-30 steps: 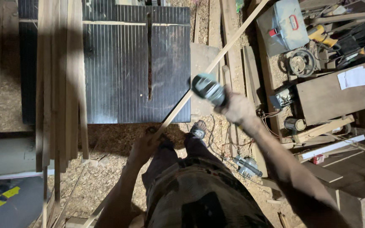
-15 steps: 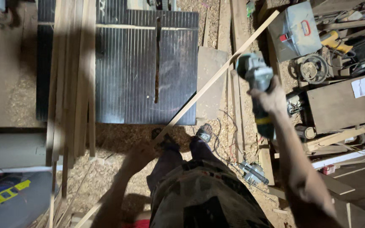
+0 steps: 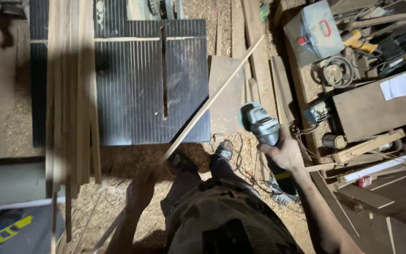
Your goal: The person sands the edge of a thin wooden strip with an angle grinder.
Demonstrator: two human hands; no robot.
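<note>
Head view looks down at a person's legs on a sawdust floor (image 3: 132,160). Right of the middle, the right hand (image 3: 285,155) has its grip closed tight around an angle grinder (image 3: 261,126), whose round head pokes out above the fingers toward the top. Lower left, the left hand (image 3: 139,190) is wrapped around the low end of a long thin wood strip (image 3: 210,101). This strip slants up to the upper right, crossing a corner of the dark saw tabletop (image 3: 128,89). Grinder and strip are near but apart.
</note>
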